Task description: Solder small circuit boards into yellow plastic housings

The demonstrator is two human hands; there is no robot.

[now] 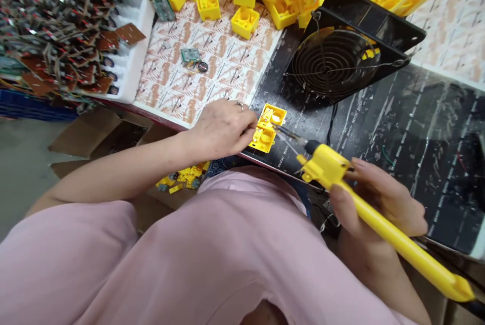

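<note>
Pink clothing (162,269) fills the foreground. Beyond it, the left hand (222,130) rests closed fingers (248,130) against a yellow plastic housing (267,135); the right hand (379,203) has its fingers (358,183) shut round a yellow soldering iron (326,166), whose long axis aims up-left, tip just beside the housing.

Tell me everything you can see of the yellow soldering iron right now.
The soldering iron has a long yellow plastic handle, a bulkier yellow block near the front, a black collar and a thin metal shaft. The right hand grips it at a slant above the black mat, its tip at the yellow plastic housing; contact is unclear.
</note>
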